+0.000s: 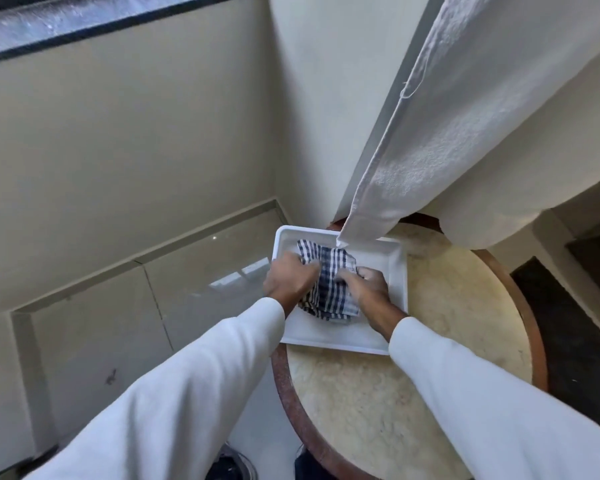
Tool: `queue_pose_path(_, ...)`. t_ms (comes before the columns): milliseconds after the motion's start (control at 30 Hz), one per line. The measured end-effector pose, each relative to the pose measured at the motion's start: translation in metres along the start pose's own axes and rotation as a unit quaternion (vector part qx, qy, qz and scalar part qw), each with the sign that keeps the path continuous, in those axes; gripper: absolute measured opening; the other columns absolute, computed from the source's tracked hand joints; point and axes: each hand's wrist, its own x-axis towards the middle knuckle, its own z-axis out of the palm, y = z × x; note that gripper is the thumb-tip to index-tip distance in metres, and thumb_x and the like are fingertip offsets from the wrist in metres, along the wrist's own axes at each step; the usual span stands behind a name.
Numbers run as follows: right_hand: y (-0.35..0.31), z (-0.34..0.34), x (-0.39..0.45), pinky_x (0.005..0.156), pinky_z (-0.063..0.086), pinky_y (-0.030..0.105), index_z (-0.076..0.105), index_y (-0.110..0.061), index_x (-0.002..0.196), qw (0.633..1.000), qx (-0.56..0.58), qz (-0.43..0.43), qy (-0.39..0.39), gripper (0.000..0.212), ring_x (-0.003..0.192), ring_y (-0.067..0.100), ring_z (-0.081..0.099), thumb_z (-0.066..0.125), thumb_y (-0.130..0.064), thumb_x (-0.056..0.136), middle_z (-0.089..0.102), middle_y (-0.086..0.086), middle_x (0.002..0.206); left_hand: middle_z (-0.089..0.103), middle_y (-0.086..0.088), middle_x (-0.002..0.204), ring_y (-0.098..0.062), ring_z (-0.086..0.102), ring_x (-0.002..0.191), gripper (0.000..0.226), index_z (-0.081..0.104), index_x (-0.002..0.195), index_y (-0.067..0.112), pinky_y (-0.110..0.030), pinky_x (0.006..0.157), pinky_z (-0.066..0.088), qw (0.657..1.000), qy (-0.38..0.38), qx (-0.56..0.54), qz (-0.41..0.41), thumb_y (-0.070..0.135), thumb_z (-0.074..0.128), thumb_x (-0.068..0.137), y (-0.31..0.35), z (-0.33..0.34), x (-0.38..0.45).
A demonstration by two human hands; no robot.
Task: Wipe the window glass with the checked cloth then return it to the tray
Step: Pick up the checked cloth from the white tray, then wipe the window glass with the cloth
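The blue-and-white checked cloth (329,285) lies crumpled in the white rectangular tray (394,268), which sits on a round table. My left hand (288,278) grips the cloth's left edge. My right hand (366,287) presses and pinches its right side. Both arms wear white sleeves. The window's dark sill and glass (49,22) show at the top left, far above the tray.
The round table (395,393) has a pale stone top and a reddish wooden rim. A white curtain (447,133) hangs down over the tray's far edge. Glossy floor tiles (136,306) and a beige wall lie to the left. My shoes show at the bottom.
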Motion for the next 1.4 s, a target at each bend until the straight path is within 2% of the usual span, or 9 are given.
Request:
queue_pose_path(200, -0.105, -0.003, -0.062, 0.108, 0.056, 0.059, 0.068, -0.005, 0.110, 0.949, 0.270, -0.007, -0.162, 0.027, 0.108, 0.039, 0.067, 0.045, -0.006, 0.099, 0.071, 0.025, 0.118, 0.059, 0.004, 0.065, -0.031, 0.058, 0.070, 0.056, 0.052, 0.060, 0.015, -0.036, 0.070, 0.048, 0.980, 0.140, -0.141, 0.019, 0.063, 0.045, 0.087, 0.060, -0.089, -0.027)
queue_pose_path(300, -0.190, -0.004, -0.111, 0.099, 0.058, 0.057, 0.061, -0.003, 0.120, 0.921, 0.328, -0.030, -0.208, 0.034, 0.107, 0.041, 0.066, 0.034, -0.008, 0.100, 0.066, 0.029, 0.121, 0.046, 0.009, 0.050, -0.022, 0.045, 0.059, 0.063, 0.051, 0.057, 0.019, -0.037, 0.063, 0.041, 0.963, 0.170, -0.193, 0.080, 0.069, 0.048, 0.095, 0.103, -0.166, -0.045)
queue_pose_path(467, -0.340, -0.024, -0.207, 0.081, 0.065, 0.045, 0.079, -0.011, 0.082, 0.875, 0.339, -0.116, -0.326, 0.047, 0.074, 0.030, 0.079, 0.036, -0.019, 0.099, 0.081, 0.013, 0.083, 0.073, 0.000, 0.075, -0.018, 0.067, 0.068, 0.073, 0.072, 0.091, -0.001, -0.037, 0.073, 0.057, 0.914, 0.166, -0.298, 0.222, 0.071, 0.059, 0.102, 0.176, -0.307, -0.105)
queue_pose_path(733, -0.550, -0.068, -0.404, 0.113, 0.061, 0.061, 0.066, -0.006, 0.150, 0.795, 0.186, -0.358, -0.453, 0.054, 0.131, 0.044, 0.074, 0.066, -0.039, 0.108, 0.068, 0.032, 0.150, 0.077, -0.033, 0.102, -0.048, 0.080, 0.082, 0.043, 0.072, 0.118, 0.009, -0.057, 0.073, 0.071, 0.818, 0.275, -0.321, 0.390, 0.050, 0.060, 0.112, 0.269, -0.532, -0.270)
queue_pose_path(1000, -0.659, -0.018, -0.510, 0.105, 0.067, 0.055, 0.081, -0.012, 0.127, 0.793, 0.146, -0.463, -0.368, 0.033, 0.116, 0.034, 0.084, 0.080, -0.034, 0.103, 0.086, 0.014, 0.126, 0.080, -0.012, 0.096, -0.034, 0.083, 0.087, 0.056, 0.066, 0.114, 0.014, -0.059, 0.076, 0.070, 0.782, 0.375, -0.261, 0.424, 0.064, 0.039, 0.113, 0.257, -0.658, -0.328)
queue_pose_path(1100, -0.682, 0.016, -0.518, 0.077, 0.074, 0.041, 0.080, -0.015, 0.124, 0.796, 0.193, -0.467, -0.333, 0.029, 0.106, 0.031, 0.087, 0.079, -0.035, 0.103, 0.088, 0.012, 0.120, 0.074, 0.005, 0.094, -0.009, 0.076, 0.082, 0.067, 0.061, 0.118, 0.026, -0.031, 0.064, 0.064, 0.774, 0.476, -0.117, 0.401, 0.081, 0.025, 0.106, 0.210, -0.700, -0.310)
queue_pose_path(1233, -0.696, 0.068, -0.526, 0.071, 0.072, 0.041, 0.077, -0.019, 0.121, 0.804, 0.274, -0.466, -0.248, 0.020, 0.094, 0.031, 0.089, 0.077, -0.032, 0.105, 0.090, 0.009, 0.107, 0.068, -0.004, 0.133, -0.030, 0.067, 0.121, 0.038, 0.068, 0.130, 0.016, -0.047, 0.098, 0.058, 0.639, 0.667, 0.138, 0.358, 0.048, 0.061, 0.110, 0.136, -0.793, -0.285)
queue_pose_path(1333, -0.700, 0.104, -0.542, 0.079, 0.074, 0.048, 0.078, -0.025, 0.113, 0.783, 0.301, -0.519, -0.167, 0.010, 0.094, 0.030, 0.087, 0.076, -0.032, 0.106, 0.089, 0.003, 0.106, 0.052, -0.017, 0.167, -0.040, 0.054, 0.153, 0.056, 0.060, 0.152, 0.011, -0.057, 0.119, 0.049, 0.615, 0.703, 0.195, 0.299, 0.047, 0.064, 0.109, 0.110, -0.859, -0.288)
queue_pose_path(1400, -0.712, 0.121, -0.563, 0.072, 0.069, 0.023, 0.077, -0.028, 0.099, 0.739, 0.319, -0.590, -0.063, 0.010, 0.085, 0.011, 0.083, 0.075, -0.031, 0.108, 0.086, -0.015, 0.091, 0.035, -0.017, 0.180, -0.036, 0.040, 0.166, 0.065, 0.047, 0.163, 0.011, -0.056, 0.129, 0.040, 0.588, 0.725, 0.198, 0.300, 0.050, 0.056, 0.111, 0.114, -0.902, -0.300)
